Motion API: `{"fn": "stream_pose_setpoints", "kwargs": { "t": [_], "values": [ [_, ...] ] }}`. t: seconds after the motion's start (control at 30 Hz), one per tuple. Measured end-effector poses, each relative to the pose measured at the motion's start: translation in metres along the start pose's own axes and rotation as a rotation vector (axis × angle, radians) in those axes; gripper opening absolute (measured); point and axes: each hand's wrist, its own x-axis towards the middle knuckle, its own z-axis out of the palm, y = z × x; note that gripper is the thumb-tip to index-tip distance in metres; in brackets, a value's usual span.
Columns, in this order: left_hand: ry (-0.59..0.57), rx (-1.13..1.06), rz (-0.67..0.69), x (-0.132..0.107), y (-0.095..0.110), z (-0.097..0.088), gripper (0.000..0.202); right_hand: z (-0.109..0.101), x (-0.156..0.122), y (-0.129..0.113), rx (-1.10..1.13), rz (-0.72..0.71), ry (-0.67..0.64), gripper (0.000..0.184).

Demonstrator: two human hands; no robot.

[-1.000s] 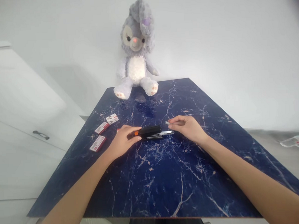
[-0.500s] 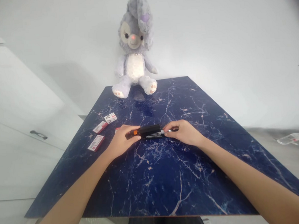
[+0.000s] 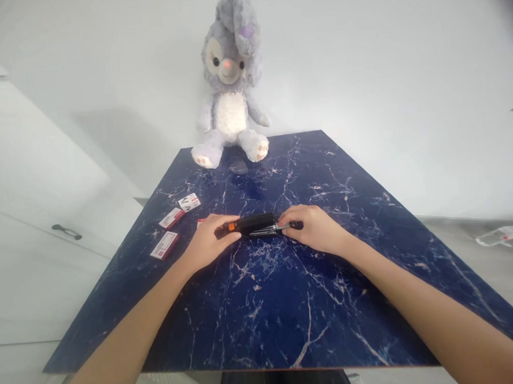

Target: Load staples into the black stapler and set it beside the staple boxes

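Note:
A black stapler (image 3: 256, 222) with an orange part near its left end lies across the middle of the blue marbled table (image 3: 263, 307). Its top looks lifted, and a silver metal rail shows along its near side. My left hand (image 3: 211, 238) grips the left end between thumb and fingers. At the other end, my right hand (image 3: 313, 226) is closed in a pinch on the stapler's metal part, and a dark piece shows at its fingers. The fingertips partly hide both ends.
Small red-and-white boxes (image 3: 165, 245) lie left of my left hand, one partly behind it. A grey plush rabbit (image 3: 232, 115) sits at the table's far edge against the wall. A white cabinet (image 3: 33, 229) stands at left; clear plastic packaging (image 3: 505, 235) lies at far right.
My right fingers have shifted slightly at the stapler's right end, and more of the dark piece and metal shows there. My left hand and the boxes stay in place.

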Motion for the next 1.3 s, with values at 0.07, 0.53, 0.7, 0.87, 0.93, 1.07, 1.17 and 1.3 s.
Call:
{"fn": "stream_pose_setpoints", "kwargs": {
  "t": [0.07,0.53,0.7,0.87,0.93,1.07,1.17,1.3],
  "values": [
    [0.001,0.004,0.000,0.000,0.001,0.000,0.037,-0.001,0.000,0.001,-0.029,-0.039,0.022,0.011],
    [0.000,0.012,0.013,-0.001,0.001,0.000,0.038,-0.003,-0.001,0.003,-0.014,-0.007,0.047,0.013],
    [-0.002,0.014,0.011,-0.001,0.000,0.000,0.038,-0.001,0.000,0.004,0.068,0.033,0.027,0.009],
    [-0.006,0.019,0.006,-0.001,0.001,0.000,0.039,0.002,0.000,0.009,0.146,0.123,0.019,0.009],
    [-0.002,0.022,0.005,-0.001,0.001,0.000,0.038,0.003,0.000,0.011,0.166,0.150,0.016,0.009],
    [-0.008,0.021,-0.002,-0.001,0.001,0.000,0.038,0.006,-0.001,0.011,0.183,0.164,-0.003,0.009],
    [-0.016,0.020,-0.002,-0.001,0.002,-0.001,0.038,0.004,0.000,0.009,0.158,0.123,-0.010,0.011],
    [-0.023,0.058,0.014,-0.001,0.001,-0.002,0.040,-0.009,0.001,0.008,0.022,0.073,0.022,0.014]
  ]
}}
